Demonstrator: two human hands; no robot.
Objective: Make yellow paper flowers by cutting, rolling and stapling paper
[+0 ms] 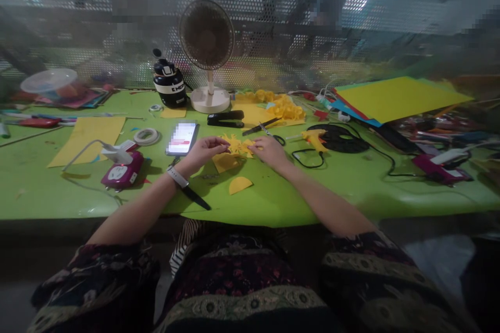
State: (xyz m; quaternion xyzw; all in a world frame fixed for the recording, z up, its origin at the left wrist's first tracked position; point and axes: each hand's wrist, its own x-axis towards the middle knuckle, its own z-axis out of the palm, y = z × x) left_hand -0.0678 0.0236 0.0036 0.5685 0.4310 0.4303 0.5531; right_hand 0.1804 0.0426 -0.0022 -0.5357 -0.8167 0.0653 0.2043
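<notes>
Between my two hands is a yellow fringed paper piece (235,144), its cut strips curling outward. My left hand (206,150) pinches its left edge with thumb and forefinger. At the opposite edge, the fingers of my right hand (270,152) close on the same paper. Just below lies a flat yellow paper scrap (225,163), partly covered by the fringed piece. Closer to me rests a yellow half-round paper piece (240,185). Scissors (278,139) and a dark blade-like tool (261,126) lie behind my right hand.
A phone (182,138), tape roll (146,136) and purple power adapter (123,170) sit on the left. Behind are a stapler (225,118), fan (210,98), bottle (170,86) and yellow paper flowers (287,108). Rightward lie a corded yellow glue gun (314,139) and coloured sheets (402,99).
</notes>
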